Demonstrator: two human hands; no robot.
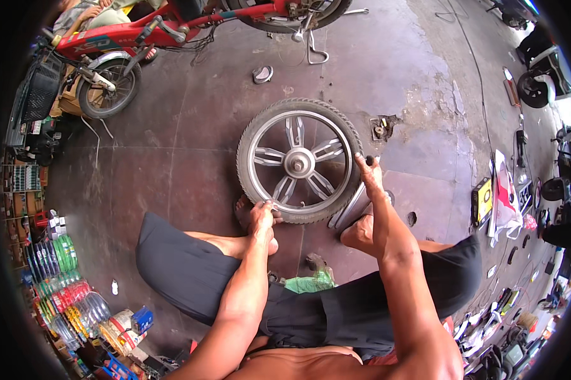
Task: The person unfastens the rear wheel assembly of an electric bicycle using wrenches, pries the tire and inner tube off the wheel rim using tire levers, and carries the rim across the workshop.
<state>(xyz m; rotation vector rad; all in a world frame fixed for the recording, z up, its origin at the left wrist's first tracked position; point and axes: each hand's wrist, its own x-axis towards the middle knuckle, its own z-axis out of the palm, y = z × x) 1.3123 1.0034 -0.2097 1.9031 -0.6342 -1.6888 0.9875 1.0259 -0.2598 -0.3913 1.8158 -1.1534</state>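
Observation:
A spoked motor wheel [298, 163] with a black tyre [250, 136] lies flat on the floor before me, its axle end pointing up. My left hand [262, 215] grips the tyre at its near left edge, fingers closed over the rim side. At the right edge, my right hand [370, 172] has thumb and fingers apart, with a fingertip against the tyre. A long metal lever [347, 208] lies between the wheel and my right foot. My bare feet flank the near side of the wheel.
A red electric bicycle [165, 31] stands at the far left, a person seated behind it. A bent metal rod [316, 49] and a small round metal part [263, 75] lie beyond the wheel. Coiled packs [64, 297] crowd the left; a yellow-black box [482, 201] lies right.

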